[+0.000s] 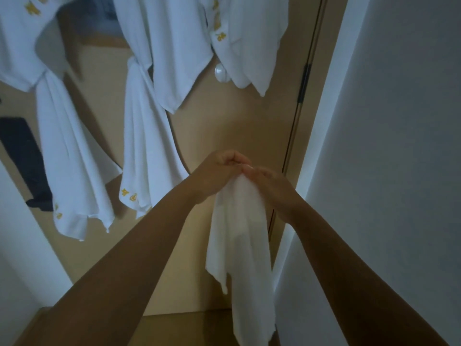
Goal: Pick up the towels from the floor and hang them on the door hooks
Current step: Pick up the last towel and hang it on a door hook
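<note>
A: You are holding the white towel [237, 233] up before the door [237, 131], under the other towels [147, 136] hanging there.
B: Your left hand [219, 171] is gripping its bunched top; your right hand [272, 188] is pressing against it just beside, though I cannot tell whether it is gripping.
</note>
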`<state>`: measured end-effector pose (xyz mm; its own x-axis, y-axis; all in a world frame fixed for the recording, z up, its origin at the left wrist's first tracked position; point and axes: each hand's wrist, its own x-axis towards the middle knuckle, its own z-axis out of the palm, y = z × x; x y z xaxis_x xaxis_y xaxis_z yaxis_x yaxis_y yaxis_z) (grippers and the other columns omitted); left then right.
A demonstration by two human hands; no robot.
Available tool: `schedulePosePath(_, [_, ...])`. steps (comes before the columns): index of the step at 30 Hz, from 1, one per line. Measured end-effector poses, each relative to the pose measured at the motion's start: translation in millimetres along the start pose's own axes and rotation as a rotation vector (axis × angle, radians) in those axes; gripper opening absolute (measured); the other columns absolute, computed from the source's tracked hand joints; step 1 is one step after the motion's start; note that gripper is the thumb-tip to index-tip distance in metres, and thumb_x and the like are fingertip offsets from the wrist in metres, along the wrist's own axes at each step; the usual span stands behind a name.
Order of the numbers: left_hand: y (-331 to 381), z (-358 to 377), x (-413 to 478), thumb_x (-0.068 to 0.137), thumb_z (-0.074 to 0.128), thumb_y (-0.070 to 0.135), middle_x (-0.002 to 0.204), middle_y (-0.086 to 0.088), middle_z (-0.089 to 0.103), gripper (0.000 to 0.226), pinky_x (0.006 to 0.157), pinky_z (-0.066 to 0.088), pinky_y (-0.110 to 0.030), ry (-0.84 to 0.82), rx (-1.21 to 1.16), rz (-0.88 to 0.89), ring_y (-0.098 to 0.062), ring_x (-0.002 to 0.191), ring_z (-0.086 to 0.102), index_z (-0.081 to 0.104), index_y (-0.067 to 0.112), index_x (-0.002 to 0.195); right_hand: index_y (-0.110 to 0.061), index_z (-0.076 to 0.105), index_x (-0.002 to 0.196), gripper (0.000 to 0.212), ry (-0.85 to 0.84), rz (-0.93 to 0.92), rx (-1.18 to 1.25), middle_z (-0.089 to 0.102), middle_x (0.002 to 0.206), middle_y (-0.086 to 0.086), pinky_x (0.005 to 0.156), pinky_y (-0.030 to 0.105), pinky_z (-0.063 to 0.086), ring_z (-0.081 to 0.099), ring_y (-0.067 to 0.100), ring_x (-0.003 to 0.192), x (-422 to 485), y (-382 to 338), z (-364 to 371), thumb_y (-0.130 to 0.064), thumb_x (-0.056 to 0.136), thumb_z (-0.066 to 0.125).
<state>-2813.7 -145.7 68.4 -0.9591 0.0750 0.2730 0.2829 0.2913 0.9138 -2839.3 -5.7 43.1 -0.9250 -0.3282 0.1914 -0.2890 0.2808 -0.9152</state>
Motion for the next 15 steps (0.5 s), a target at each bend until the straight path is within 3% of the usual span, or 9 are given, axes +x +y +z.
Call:
schedulePosePath(2, [-3,-7,19,0.086,0.060,0.009,0.079,0.003,0.063,0.013,0.073,0.047,-0.018,0.023,0.020,0.021,-0.008,0.076,0.058,0.064,0.020,0.080,-0.006,0.066,0.098,0.045,0.019,-0.013,-0.038,0.068,0.099,0.016,0.085,0.047,0.052,0.065,0.030,0.090,23,1,-1,-0.048,0.089,0.052])
schedulePosePath(4, [-8,-16,40,0.085,0.062,0.009,0.074,0.004,0.063,0.014,0.068,0.047,-0.015,0.054,0.004,0.044,-0.004,0.070,0.058,0.064,0.020,0.078,-0.004,0.065,0.095,0.047,0.051,-0.046,-0.045,0.066,0.088,0.013,0.080,0.047,0.053,0.061,0.023,0.080,45,0,1,-0.049,0.087,0.054])
schedulePosePath(9, [-16,-37,96,0.084,0.064,0.007,0.072,0.007,0.064,0.018,0.063,0.046,-0.009,0.208,0.006,0.177,0.007,0.059,0.057,0.063,0.023,0.074,0.000,0.062,0.091,0.042,0.147,-0.116,0.051,0.058,0.081,0.005,0.066,0.029,0.043,0.053,0.015,0.074,103,-9,6,-0.042,0.089,0.056])
schedulePosePath(11, [-17,-48,119,0.085,0.062,0.005,0.073,0.009,0.062,0.018,0.061,0.045,-0.004,0.278,0.028,0.238,0.011,0.059,0.057,0.064,0.021,0.077,-0.007,0.059,0.082,0.032,0.155,-0.130,0.077,0.057,0.078,0.002,0.060,0.021,0.041,0.051,0.012,0.069,130,-17,5,-0.038,0.089,0.058])
schedulePosePath(15, [-15,-68,160,0.087,0.059,0.007,0.074,0.011,0.061,0.011,0.053,0.042,-0.005,0.358,-0.019,0.296,0.011,0.056,0.057,0.063,0.017,0.086,-0.010,0.054,0.072,0.028,0.249,-0.317,-0.126,0.049,0.062,-0.002,0.047,0.010,0.035,0.043,0.006,0.053,185,-32,3,-0.031,0.090,0.057])
